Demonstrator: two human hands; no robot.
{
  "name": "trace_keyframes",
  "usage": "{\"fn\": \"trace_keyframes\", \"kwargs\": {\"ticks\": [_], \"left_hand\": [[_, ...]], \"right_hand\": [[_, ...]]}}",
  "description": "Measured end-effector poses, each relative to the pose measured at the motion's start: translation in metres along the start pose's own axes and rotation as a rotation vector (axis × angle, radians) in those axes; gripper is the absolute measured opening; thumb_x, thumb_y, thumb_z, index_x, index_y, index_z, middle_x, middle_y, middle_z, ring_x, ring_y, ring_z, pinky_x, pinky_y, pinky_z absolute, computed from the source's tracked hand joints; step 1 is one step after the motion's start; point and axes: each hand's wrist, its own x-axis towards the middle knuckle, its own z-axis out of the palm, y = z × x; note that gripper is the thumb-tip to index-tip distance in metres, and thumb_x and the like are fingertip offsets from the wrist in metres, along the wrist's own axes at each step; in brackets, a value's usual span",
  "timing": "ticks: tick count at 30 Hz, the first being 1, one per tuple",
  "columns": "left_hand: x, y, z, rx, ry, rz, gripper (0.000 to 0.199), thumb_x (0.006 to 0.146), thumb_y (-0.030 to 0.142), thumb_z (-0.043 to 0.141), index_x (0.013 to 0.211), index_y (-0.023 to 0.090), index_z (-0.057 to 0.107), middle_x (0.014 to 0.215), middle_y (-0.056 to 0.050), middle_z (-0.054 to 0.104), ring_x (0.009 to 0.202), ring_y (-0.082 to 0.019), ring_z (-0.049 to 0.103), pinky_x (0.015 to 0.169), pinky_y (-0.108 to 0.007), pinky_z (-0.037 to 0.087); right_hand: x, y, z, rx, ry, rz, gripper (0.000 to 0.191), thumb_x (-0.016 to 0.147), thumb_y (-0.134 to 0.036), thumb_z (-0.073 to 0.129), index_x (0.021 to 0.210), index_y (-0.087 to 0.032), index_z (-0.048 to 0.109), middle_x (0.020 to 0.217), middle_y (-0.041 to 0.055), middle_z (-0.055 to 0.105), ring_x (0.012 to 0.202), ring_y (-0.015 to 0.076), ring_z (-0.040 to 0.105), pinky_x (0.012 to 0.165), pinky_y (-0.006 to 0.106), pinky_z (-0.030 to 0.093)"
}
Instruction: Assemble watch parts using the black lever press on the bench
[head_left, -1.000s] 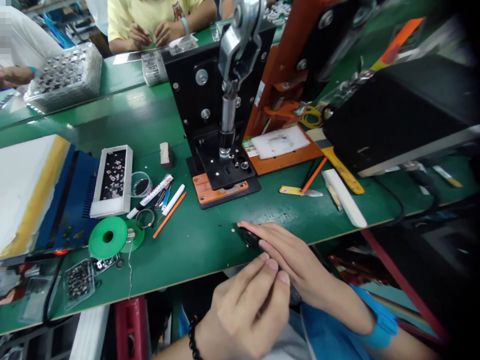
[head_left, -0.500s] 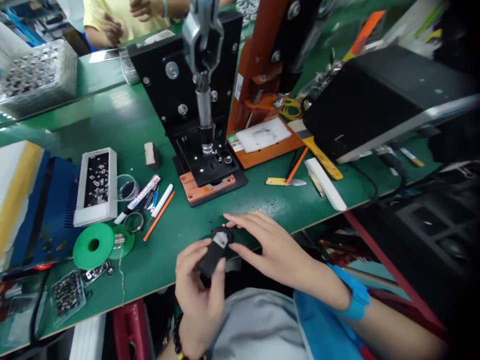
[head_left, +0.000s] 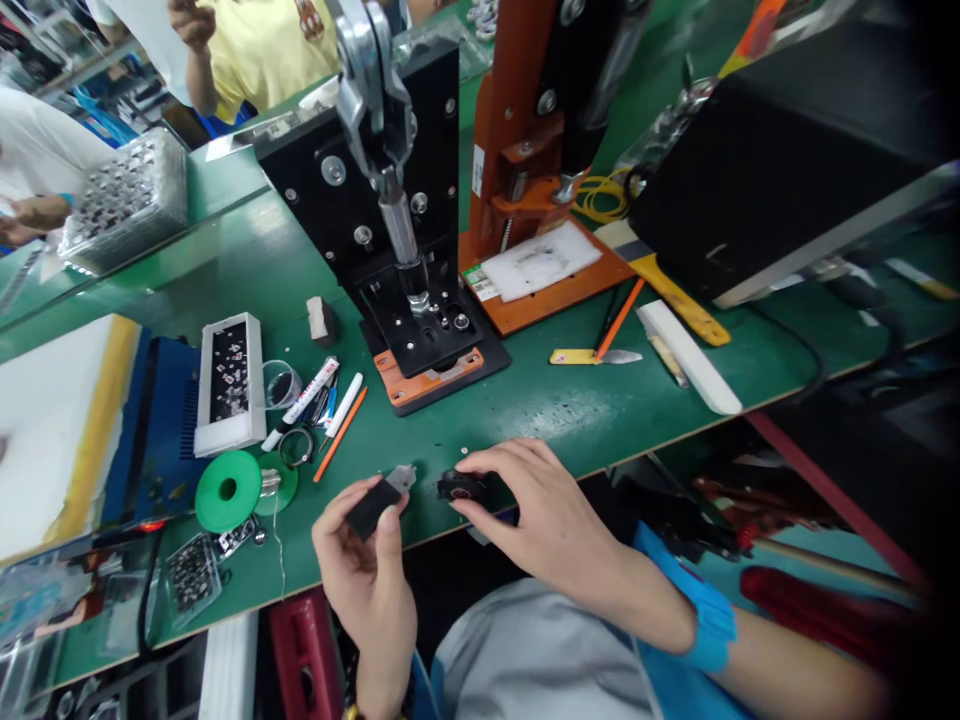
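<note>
My left hand (head_left: 367, 565) is closed around a black rectangular block (head_left: 373, 508) with a pale, clear-looking tip (head_left: 403, 477) pointing up and right. To its right, my right hand (head_left: 536, 505) pinches a small round black part (head_left: 461, 486) between thumb and fingers, just over the bench's front edge. A gap separates the block from the round part. Behind both hands stands a black toggle press (head_left: 375, 190) with an orange base plate (head_left: 431, 377). A tiny pale piece (head_left: 464, 450) lies on the green bench near my right fingertips.
Left of the press lie a marker (head_left: 304, 400), an orange stick (head_left: 340, 435), a green solder spool (head_left: 227, 490) and a white tray of small parts (head_left: 229, 385). Rightward are an orange press (head_left: 517, 130), a knife (head_left: 596, 357) and a brush (head_left: 686, 300). Co-workers sit across the bench.
The block and the round part, together before, are now apart. My left hand has moved left with the block, while my right hand keeps the round part. The camera view has shifted.
</note>
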Motion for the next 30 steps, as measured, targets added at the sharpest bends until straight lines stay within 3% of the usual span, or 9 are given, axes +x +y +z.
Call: {"fn": "trace_keyframes", "kwargs": {"ticks": [15,20,24,30], "left_hand": [[-0.002,-0.006,-0.004,0.050,-0.045,0.100,0.021,0.099,0.028,0.072,0.116,0.019,0.063,0.115,-0.009,0.068,0.108,-0.021,0.071,0.090,-0.034,0.067],[-0.007,-0.002,-0.005,-0.029,-0.065,0.240,0.019,0.100,0.026,0.070,0.115,0.019,0.061,0.107,-0.006,0.068,0.097,-0.020,0.073,0.086,-0.034,0.066],[-0.013,0.003,-0.007,-0.012,-0.136,0.361,0.028,0.097,0.017,0.071,0.123,0.019,0.061,0.111,-0.007,0.068,0.099,-0.020,0.073,0.088,-0.036,0.066],[-0.016,0.003,-0.007,0.023,-0.197,0.388,0.035,0.094,0.008,0.070,0.126,0.018,0.061,0.112,-0.007,0.067,0.102,-0.020,0.073,0.090,-0.035,0.066]], "right_hand": [[-0.001,0.001,0.000,0.100,-0.007,-0.028,0.012,0.099,-0.017,0.070,0.106,-0.024,0.062,0.102,0.0000,0.074,0.095,0.0201,0.066,0.091,0.038,0.045],[-0.001,0.001,0.000,0.090,-0.009,-0.039,0.012,0.099,-0.017,0.070,0.106,-0.024,0.062,0.103,-0.0001,0.073,0.096,0.0197,0.066,0.090,0.037,0.045],[-0.001,0.001,0.001,0.086,-0.004,-0.066,0.009,0.101,-0.018,0.067,0.106,-0.023,0.062,0.105,0.0003,0.073,0.098,0.0195,0.066,0.089,0.037,0.045],[-0.002,0.002,0.002,0.080,0.010,-0.086,0.011,0.100,-0.016,0.067,0.106,-0.022,0.061,0.106,0.0007,0.073,0.098,0.0193,0.066,0.089,0.036,0.045]]}}
